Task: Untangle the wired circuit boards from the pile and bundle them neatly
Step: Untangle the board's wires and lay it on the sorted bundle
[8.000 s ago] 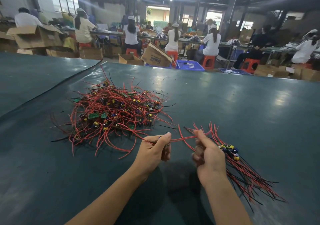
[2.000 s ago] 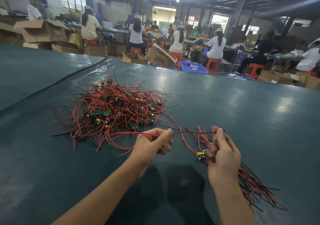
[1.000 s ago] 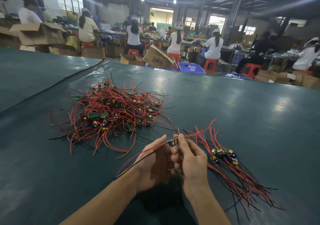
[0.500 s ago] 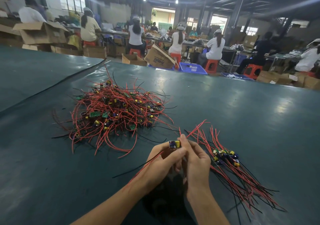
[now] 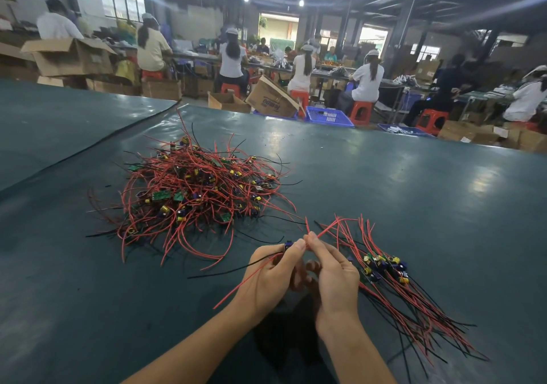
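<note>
A tangled pile of wired circuit boards [image 5: 195, 194], red and black leads with small green boards and yellow-blue parts, lies on the dark green table [image 5: 414, 194] ahead on the left. To the right of my hands lies a sorted bundle [image 5: 387, 268] with its boards together and leads fanned toward me. My left hand [image 5: 273, 277] pinches one small board [image 5: 288, 245] at its fingertips; that board's red and black leads trail back left. My right hand [image 5: 334, 277] pinches the red lead ends [image 5: 307, 235] beside the board. The two hands touch at the fingertips.
The table's far edge runs across the back, and a fold in the cover slants across the left. Beyond it are cardboard boxes [image 5: 270, 99], a blue crate [image 5: 328, 116], red stools and several seated people at benches.
Since a second ago the freed board has stayed between my fingertips. My right hand has shifted its pinch to the red lead ends, and the trailing leads now hang lower to the left.
</note>
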`<state>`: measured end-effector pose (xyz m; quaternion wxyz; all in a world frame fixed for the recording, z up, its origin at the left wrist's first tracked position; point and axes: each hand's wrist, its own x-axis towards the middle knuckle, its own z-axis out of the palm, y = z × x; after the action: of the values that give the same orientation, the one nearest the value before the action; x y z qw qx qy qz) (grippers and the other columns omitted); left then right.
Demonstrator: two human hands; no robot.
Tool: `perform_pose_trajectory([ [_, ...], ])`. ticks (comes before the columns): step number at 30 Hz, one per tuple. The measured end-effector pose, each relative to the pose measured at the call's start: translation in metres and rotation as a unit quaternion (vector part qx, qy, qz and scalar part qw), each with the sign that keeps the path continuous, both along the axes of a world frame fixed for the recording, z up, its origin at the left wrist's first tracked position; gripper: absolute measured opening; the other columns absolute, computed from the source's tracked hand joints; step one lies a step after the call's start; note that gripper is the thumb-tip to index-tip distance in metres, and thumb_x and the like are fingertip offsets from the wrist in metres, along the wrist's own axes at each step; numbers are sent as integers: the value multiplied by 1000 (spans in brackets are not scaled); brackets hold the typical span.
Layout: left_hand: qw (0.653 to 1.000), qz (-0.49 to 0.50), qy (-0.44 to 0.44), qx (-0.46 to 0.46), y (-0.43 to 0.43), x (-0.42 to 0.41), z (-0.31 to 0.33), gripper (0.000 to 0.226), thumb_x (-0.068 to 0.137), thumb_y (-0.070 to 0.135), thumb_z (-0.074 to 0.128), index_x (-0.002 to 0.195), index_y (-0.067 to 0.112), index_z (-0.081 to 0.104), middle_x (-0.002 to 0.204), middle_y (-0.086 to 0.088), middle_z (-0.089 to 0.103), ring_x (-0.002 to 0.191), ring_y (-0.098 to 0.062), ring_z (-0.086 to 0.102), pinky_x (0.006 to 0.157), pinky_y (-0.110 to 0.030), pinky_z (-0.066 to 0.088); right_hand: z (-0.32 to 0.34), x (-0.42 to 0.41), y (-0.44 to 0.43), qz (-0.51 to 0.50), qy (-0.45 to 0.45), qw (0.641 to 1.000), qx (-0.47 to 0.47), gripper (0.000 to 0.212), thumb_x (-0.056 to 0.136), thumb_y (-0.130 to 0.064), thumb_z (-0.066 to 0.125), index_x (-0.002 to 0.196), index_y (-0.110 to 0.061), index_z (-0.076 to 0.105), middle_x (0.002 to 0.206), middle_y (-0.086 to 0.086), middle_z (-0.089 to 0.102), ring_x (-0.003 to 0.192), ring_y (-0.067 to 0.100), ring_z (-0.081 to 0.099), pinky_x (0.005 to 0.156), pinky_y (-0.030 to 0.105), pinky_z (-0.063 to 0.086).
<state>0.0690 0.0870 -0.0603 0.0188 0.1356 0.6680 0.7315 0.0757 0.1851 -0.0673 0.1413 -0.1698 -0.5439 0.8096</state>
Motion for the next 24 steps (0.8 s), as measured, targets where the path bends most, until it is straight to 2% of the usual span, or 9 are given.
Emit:
perform_pose_trajectory([
  [3,999,-10,-46,-13,-6,-3,0,40,94,41,57,66,18,73,66,-4,72,63,-15,69,60,-22,51,1,0,-2,-3,6,1000,13,17,74,-34,81,77,-17,79,77,10,70,77,29,62,70,47,55],
  [5,998,-11,-55,-10,-9,-6,-2,37,91,47,60,76,17,75,74,-6,74,69,-19,71,65,-26,54,2,0,-2,-4,10,1000,16,19,75,-35,80,78,-16,79,80,16,65,79,34,59,76,55,55],
  [8,997,-2,-65,32,-8,-9,-2,29,87,43,65,75,18,75,72,-5,73,68,-17,69,61,-23,53,2,1,-2,-2,20,999,34,18,76,-35,79,75,-17,78,79,19,70,80,39,64,81,60,54],
  [12,997,-9,-62,39,-9,-11,-2,23,86,38,68,73,20,75,64,-3,67,60,-16,60,56,-23,47,4,1,-1,-9,9,999,31,16,78,-31,79,71,-17,78,77,14,69,76,32,62,79,60,54],
  [14,998,-24,-51,34,-10,-11,-1,25,88,35,67,71,19,74,60,-2,64,54,-13,55,52,-19,42,4,-1,4,-20,-3,1000,13,15,81,-29,78,68,-21,78,73,5,68,70,23,59,68,48,56],
  [16,998,-21,-42,30,-10,-12,0,27,85,37,67,67,18,73,57,-1,61,52,-12,54,50,-18,41,6,-3,10,-40,-5,999,-3,19,82,-28,77,64,-25,78,62,-8,64,56,6,52,51,27,48],
  [17,999,-16,-35,26,-9,-12,0,28,83,39,66,63,19,72,54,-1,59,51,-12,53,50,-19,41,7,-4,13,-49,-4,999,-11,21,83,-26,76,62,-22,77,59,-10,62,49,2,48,47,21,44],
  [21,999,-4,-7,34,-7,-13,2,32,81,36,61,53,20,65,48,0,49,47,-13,49,51,-22,40,14,-7,24,-91,-14,995,-41,18,85,-22,75,69,-15,72,54,-8,59,39,1,44,38,15,39],
  [24,999,-17,3,28,-8,-13,2,34,82,36,60,52,20,62,49,0,51,50,-14,49,54,-23,41,18,-10,42,-131,-9,988,-82,15,87,-19,72,74,-13,69,60,-4,58,43,3,44,38,17,37],
])
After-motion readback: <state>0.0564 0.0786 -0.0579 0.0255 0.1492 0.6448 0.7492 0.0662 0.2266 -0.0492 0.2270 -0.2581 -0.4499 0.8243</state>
